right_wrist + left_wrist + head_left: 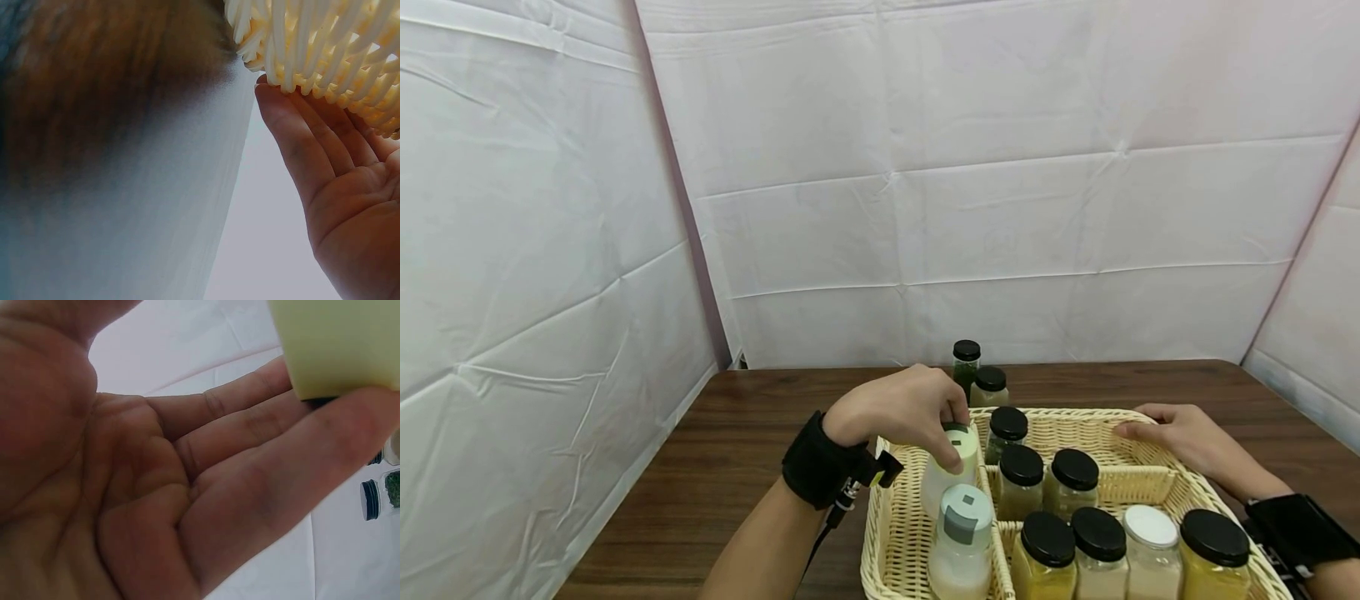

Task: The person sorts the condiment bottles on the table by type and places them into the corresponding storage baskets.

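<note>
My left hand (901, 408) reaches down into the long left compartment of the wicker basket (880, 533). Its thumb and fingers grip the pale yellow-green cap (344, 350) of a whitish bottle (934, 483), which stands in that compartment. Just in front of it is a second bottle (964, 550) with a pale grey-green cap and white contents. At the basket's far right corner, my right hand (1187, 437) holds the woven rim (312, 69), the thumb on the inner side and the fingers along the outside.
Black-lidded jars (1021, 475) fill parts of the other compartments, with one white-lidded jar (1150, 542) in the front row. Behind the basket, two more black-lidded jars (990, 387) stand on the brown wooden table (760, 450). White sheeting (1000, 208) encloses the table.
</note>
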The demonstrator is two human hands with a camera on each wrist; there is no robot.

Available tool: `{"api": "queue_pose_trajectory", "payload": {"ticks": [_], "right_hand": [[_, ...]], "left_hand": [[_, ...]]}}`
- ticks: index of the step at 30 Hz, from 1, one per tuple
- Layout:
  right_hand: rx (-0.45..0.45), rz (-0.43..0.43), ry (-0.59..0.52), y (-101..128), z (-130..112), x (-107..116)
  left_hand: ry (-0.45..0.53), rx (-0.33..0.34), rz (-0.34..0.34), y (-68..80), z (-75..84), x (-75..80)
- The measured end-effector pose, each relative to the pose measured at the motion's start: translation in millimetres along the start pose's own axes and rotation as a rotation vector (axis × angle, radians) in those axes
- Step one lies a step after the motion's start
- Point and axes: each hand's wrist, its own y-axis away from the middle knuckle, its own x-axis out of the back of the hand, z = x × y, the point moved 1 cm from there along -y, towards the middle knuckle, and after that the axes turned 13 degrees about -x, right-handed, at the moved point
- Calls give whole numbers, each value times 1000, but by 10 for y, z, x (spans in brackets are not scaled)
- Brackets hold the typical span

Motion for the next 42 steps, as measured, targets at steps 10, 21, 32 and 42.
{"api": "queue_pose_trajectory", "payload": {"ticks": [10, 21, 32, 42], "right_hand": [[4, 0, -6, -8, 8, -9], [3, -15, -26, 4, 16, -15], [15, -8, -37, 12, 11, -32], [11, -13, -42, 13, -18, -33]], "left_hand": [[-14, -20, -38, -9, -13, -36], [-12, -26, -83, -45, -28, -75], [-8, -20, -88, -52, -50, -98], [-18, -23, -99, -54, -52, -109]]}}
